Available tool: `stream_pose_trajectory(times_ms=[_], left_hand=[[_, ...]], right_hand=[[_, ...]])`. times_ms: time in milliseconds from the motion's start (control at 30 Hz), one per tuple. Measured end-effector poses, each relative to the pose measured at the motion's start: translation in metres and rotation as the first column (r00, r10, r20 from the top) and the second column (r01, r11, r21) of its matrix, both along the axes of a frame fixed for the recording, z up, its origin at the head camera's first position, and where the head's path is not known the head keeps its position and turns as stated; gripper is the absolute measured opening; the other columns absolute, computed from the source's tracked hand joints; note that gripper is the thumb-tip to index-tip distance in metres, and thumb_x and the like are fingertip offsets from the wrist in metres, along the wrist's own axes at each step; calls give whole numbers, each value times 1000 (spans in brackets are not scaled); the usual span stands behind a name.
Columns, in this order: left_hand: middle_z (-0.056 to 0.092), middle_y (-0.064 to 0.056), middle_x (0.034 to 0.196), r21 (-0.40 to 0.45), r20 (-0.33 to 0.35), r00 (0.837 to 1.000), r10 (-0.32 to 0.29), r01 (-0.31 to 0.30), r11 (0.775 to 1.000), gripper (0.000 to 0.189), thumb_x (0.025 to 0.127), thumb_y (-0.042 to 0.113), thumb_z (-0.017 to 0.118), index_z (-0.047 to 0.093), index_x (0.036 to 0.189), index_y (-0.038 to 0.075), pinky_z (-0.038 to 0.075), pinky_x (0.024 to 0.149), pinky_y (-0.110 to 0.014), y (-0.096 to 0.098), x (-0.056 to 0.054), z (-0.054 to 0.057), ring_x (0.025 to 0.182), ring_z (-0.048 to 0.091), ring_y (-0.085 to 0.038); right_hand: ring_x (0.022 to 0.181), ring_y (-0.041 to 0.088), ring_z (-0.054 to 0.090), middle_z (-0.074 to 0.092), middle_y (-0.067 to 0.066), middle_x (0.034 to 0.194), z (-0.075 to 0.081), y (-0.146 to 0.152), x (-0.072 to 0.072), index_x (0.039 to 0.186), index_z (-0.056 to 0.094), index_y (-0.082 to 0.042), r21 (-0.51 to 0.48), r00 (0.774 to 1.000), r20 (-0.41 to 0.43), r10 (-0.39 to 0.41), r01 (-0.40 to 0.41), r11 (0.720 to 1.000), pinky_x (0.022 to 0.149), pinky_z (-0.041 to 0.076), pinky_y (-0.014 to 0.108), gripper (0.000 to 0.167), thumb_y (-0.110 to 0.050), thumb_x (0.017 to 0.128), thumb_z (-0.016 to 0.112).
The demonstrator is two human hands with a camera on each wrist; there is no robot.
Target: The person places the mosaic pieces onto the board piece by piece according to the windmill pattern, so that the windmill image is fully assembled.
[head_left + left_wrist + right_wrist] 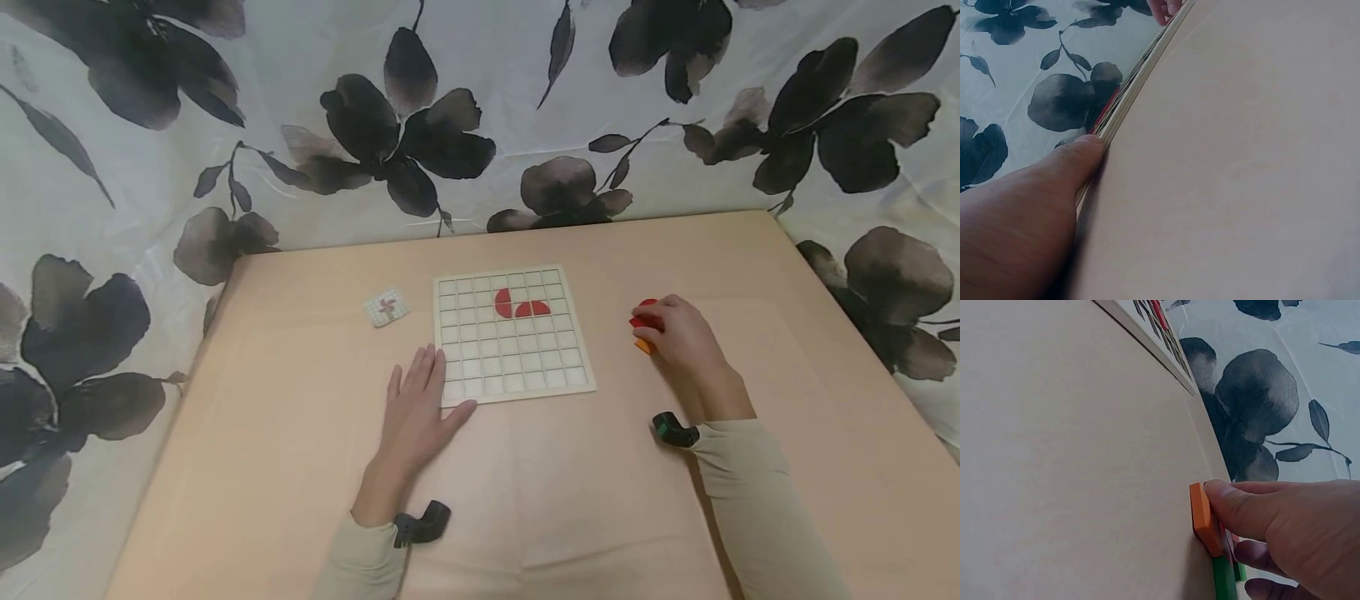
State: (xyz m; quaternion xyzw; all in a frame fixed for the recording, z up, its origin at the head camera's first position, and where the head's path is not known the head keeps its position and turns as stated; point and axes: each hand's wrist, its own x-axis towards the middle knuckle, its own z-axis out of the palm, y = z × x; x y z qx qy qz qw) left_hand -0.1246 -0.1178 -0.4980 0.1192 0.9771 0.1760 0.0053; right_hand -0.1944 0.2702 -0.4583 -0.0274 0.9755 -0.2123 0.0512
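1. Steady the board [510, 379] with the left hand [416, 417]: fingers laid straight at its left edge, thumb by the near edge, gripping nothing.
2. With the right hand [678, 333], well to the board's right, pinching a red piece [645, 322] in a narrow grip; cannot tell whether lifted.
3. Best to hold it by its edges and raise it straight, so as not to drag the close-set orange piece [1205, 519] or green piece [1225, 578].
4. See no box or bowl; find red shapes [503, 303] on the board's upper cells.
5. Left of the board, find a small gridded card [387, 307].
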Motion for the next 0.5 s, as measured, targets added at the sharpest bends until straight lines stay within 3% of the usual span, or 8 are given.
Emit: stream_pose_trajectory(times_ms=[300, 500], left_hand=[[23, -12, 158, -1, -12, 1000, -1, 1, 1000, 87, 87, 63, 50, 28, 149, 6, 7, 119, -52, 0, 0, 1, 148, 14, -24], [21, -11, 158, -1, 1, 1000, -1, 1, 1000, 87, 88, 63, 50, 27, 150, 6, 7, 119, -51, -1, 0, 1, 148, 13, -23]], right_hand=[[106, 44, 51, 54, 25, 116, 4, -3, 0, 121, 62, 0, 58, 1000, 19, -15, 14, 998, 92, 45, 55, 35, -17, 90, 63], [98, 40, 53, 56, 24, 109, 6, -7, -3, 114, 64, -1, 85, 999, 22, -25, 23, 996, 83, 47, 52, 32, -22, 89, 65]])
